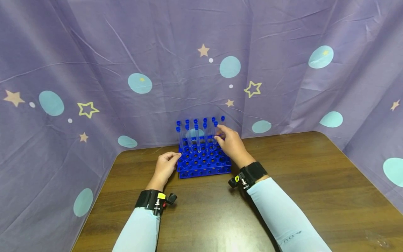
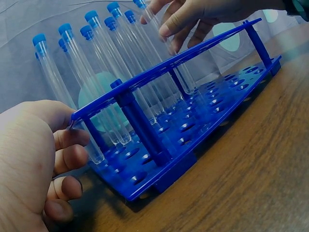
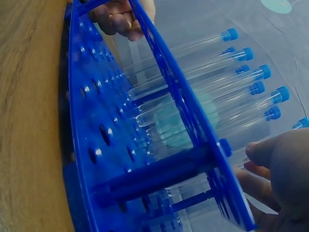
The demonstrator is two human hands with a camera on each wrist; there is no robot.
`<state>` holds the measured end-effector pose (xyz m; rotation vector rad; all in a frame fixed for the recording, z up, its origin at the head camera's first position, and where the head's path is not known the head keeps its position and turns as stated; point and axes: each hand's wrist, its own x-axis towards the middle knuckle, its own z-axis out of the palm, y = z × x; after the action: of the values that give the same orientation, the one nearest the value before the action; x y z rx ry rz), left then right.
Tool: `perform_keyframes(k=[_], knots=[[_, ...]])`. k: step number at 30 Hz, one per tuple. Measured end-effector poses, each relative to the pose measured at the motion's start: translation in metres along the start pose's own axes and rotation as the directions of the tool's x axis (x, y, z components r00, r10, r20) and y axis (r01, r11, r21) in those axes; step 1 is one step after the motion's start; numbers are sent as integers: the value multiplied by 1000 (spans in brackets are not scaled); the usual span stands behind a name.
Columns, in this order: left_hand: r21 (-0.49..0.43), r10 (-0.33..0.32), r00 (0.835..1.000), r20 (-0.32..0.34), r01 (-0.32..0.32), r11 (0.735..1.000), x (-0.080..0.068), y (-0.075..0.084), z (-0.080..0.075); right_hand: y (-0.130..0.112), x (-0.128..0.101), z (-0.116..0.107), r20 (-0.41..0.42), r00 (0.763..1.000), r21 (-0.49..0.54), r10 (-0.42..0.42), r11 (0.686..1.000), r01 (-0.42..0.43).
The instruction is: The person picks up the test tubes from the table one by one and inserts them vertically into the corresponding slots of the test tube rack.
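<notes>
A blue test tube rack [image 1: 204,168] stands on the table, holding several clear test tubes [image 1: 198,138] with blue caps in two rows. At the rack's left end, my left hand [image 1: 165,166] grips the upper plate's edge, thumb on top and fingers curled below, as the left wrist view shows. My right hand [image 1: 232,142] is at the right end of the front row, beside a capped test tube [image 1: 215,133]. Its thumb and index finger are spread apart around that tube; whether they touch it is hard to see. Part of that tube is hidden in the right wrist view.
The brown wooden table [image 1: 201,217] extends in front of and to both sides of the rack. A purple curtain [image 1: 176,42] with stars and dots hangs close behind. Open holes [image 2: 186,126] show in the rack's front rows.
</notes>
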<state>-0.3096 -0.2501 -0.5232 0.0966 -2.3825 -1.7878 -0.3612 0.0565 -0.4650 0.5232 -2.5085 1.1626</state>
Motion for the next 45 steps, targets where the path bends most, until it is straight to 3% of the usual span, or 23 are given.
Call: perform_keyframes(k=[26,45], knots=[[2,-16,1000,4,16,1000,2,-3,-1,5,-1,8,-8,1000,-53,-22,998,22],[19,-12,1000,-13,12,1000,1,-5,-7,1,-4,1,-34,999,-25,30,999,-31]])
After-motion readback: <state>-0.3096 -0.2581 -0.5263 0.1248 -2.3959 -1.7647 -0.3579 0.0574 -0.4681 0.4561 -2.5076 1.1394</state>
